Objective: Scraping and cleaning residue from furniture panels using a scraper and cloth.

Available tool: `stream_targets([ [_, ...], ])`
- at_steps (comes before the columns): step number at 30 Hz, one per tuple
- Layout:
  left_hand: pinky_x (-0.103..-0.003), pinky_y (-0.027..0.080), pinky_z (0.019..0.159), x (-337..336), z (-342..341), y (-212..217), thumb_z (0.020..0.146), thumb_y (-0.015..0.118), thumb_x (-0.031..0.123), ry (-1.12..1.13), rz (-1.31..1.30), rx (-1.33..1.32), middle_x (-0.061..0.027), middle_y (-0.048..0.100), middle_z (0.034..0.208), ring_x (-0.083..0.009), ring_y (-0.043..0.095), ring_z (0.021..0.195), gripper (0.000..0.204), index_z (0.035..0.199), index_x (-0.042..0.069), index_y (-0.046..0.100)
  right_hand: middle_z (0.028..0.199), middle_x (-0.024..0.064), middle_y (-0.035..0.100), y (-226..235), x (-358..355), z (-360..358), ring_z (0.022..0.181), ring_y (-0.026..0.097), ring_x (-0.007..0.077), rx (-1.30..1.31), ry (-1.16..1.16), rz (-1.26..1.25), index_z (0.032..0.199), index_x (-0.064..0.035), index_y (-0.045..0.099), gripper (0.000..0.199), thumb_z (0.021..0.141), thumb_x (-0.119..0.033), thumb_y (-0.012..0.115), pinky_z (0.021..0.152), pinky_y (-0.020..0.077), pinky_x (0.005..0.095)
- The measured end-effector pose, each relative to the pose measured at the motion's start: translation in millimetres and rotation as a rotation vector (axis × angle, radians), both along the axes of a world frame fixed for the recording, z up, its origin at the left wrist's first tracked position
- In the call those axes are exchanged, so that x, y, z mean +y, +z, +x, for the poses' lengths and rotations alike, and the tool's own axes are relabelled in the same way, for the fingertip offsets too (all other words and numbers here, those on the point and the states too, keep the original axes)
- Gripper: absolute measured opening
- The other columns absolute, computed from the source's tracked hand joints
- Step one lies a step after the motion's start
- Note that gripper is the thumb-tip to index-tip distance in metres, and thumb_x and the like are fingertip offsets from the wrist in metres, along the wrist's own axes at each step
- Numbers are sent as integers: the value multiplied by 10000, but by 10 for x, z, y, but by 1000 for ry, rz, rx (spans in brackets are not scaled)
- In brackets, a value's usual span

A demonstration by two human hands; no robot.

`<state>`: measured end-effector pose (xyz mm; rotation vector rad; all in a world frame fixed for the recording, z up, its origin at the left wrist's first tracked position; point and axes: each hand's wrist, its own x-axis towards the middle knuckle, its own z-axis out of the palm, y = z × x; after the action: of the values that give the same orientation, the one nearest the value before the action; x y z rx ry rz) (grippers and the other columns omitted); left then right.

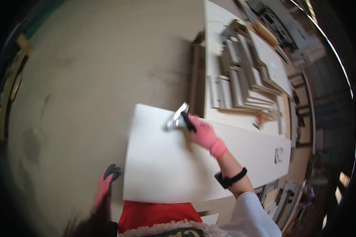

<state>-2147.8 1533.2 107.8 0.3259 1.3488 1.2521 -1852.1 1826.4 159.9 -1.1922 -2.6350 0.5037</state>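
Note:
My right hand (203,132), in a pink glove, is closed round the black handle of a scraper (177,118) with a wide, shiny metal blade. The blade is over the far left part of a large white panel (158,158), close to its far edge; whether it touches the surface I cannot tell. Off the panel's left edge, my left hand (110,175) hangs over the floor in a pink glove with dark fingertips. Its fingers are loosely bent with nothing seen in them, and dark hair covers part of that arm.
Beyond the panel stands a white-topped table (221,114) carrying stacked white boards (245,71). A small pale item (279,155) lies on the panel's right end. More boards (284,205) lean at the lower right. Wooden pieces (12,87) stand along the far left.

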Motion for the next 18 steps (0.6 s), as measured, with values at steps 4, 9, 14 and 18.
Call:
stream_targets([
  [4, -303, 404, 890, 558, 145, -128, 890, 477, 310, -59, -28, 168, -93, 566, 1105, -175, 529, 1006, 495, 1251, -28, 443, 1154, 174, 521, 106, -272, 1322, 1072, 497, 338, -256, -254, -275, 1235, -41, 430, 531, 720, -30, 557, 923, 409, 380],
  [9, -319, 324, 985, 709, 336, -585, 890, 521, 316, -64, -313, 426, -109, 470, 1238, -201, 445, 1128, 493, 1252, -7, 434, 1096, 120, 539, 165, -97, 3002, 1016, 509, 305, -496, -490, -172, 1249, -83, 418, 516, 748, -37, 534, 886, 415, 385],
  [14, -305, 326, 989, 330, 183, -1095, 918, 479, 288, 120, -37, 478, -99, 472, 1237, -189, 439, 1136, 447, 1235, -26, 441, 1138, 91, 520, 68, 351, 3472, 1061, 496, 272, -685, -480, -232, 1269, -133, 423, 502, 782, -38, 491, 893, 410, 363],
  [18, -311, 330, 991, 415, 255, -1041, 921, 475, 294, 117, -261, 576, -98, 487, 1224, -186, 450, 1127, 445, 1226, -28, 452, 1169, 61, 493, 67, 480, 3309, 1084, 483, 240, -794, -364, -294, 1281, -177, 428, 514, 792, -26, 477, 903, 395, 339],
])
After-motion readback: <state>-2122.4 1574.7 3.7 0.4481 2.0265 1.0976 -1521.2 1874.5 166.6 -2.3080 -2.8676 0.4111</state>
